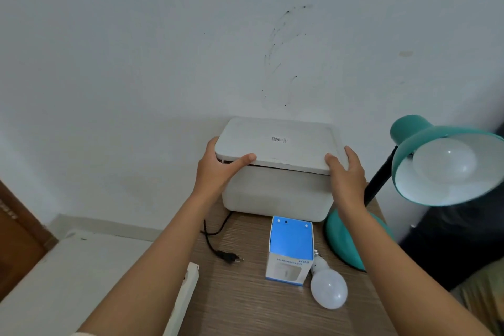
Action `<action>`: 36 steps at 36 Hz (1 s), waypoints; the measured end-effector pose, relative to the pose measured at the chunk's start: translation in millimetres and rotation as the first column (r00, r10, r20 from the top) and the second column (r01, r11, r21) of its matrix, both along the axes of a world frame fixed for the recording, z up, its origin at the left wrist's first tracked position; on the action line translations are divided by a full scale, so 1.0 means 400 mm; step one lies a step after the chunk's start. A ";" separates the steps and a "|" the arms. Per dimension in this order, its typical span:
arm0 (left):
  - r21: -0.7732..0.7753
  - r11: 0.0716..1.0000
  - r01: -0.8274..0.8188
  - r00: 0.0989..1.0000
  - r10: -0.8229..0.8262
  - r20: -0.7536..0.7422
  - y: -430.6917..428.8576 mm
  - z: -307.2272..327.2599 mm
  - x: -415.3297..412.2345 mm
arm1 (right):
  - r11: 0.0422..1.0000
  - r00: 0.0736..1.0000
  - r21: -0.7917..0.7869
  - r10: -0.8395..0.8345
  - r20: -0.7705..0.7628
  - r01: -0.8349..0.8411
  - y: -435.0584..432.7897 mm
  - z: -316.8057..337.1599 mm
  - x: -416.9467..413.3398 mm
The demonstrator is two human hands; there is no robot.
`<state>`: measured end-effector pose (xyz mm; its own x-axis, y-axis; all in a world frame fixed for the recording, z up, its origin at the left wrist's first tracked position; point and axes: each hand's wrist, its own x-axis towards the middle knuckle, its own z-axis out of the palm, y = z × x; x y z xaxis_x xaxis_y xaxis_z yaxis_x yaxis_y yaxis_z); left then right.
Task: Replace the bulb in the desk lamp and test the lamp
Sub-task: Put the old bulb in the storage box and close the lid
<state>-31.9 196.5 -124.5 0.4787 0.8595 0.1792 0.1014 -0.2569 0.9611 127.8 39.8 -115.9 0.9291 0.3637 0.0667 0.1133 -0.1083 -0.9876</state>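
Observation:
A teal desk lamp (409, 128) stands at the right of the wooden table (245, 303), its shade tilted toward me with a white bulb (444, 162) screwed inside. A second white bulb (328, 285) lies loose on the table by a blue and white carton (290, 251). The lamp's black plug (229, 257) rests unplugged on the table. My left hand (218, 172) and my right hand (346, 172) grip the two front corners of the white box lid (278, 144), which is raised slightly off the white box (275, 194).
A white power strip (188, 289) hangs at the table's left edge. The white wall stands right behind the box. A white surface (68, 281) lies lower left, and a dark object (463, 240) sits behind the lamp at right.

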 end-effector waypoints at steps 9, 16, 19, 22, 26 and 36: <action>0.048 0.998 0.038 0.999 -0.040 0.032 0.000 0.030 -0.007 | 1.000 0.998 0.002 -0.021 0.055 0.021 -0.008 0.031 -0.004; 0.102 0.992 0.069 0.994 -0.077 0.073 -0.015 0.062 -0.065 | 1.000 0.989 0.016 0.017 0.149 -0.020 -0.029 0.053 -0.053; 0.114 0.992 0.048 0.996 -0.057 0.072 -0.034 0.075 -0.117 | 0.997 0.986 0.063 0.039 0.160 -0.049 -0.045 0.064 -0.097; 0.128 0.992 0.012 0.998 -0.020 0.064 -0.073 0.089 -0.176 | 0.989 0.986 0.131 0.051 0.161 -0.073 -0.074 0.078 -0.151; 0.124 0.992 0.005 0.997 -0.014 0.075 -0.152 0.093 -0.262 | 0.977 0.994 0.201 0.047 0.102 -0.067 -0.145 0.091 -0.225; 0.055 0.996 0.074 0.997 -0.074 -0.003 -0.432 -0.015 -0.470 | 0.988 0.999 0.157 -0.016 0.036 0.010 -0.432 -0.033 -0.424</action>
<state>-219.7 23.6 -130.4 0.5409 0.8104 0.2249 0.0813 -0.3166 0.9451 -41.7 -133.1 -129.1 0.9294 0.3342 0.1568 0.1501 0.0459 -0.9876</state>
